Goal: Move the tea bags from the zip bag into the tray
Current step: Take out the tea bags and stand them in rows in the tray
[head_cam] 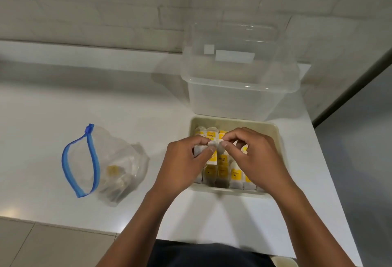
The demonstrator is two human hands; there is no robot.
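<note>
We are pinching one tea bag [215, 144] between our left hand [186, 164] and right hand [254, 156], fingers curled, above the beige tray [273, 139] already holding roughly ten. One zip bag [101, 164] is lying open, well left on the worktop [63, 118].

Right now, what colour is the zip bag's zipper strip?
Blue, on a clear zip bag; zipper strip shows in the head view.
</note>
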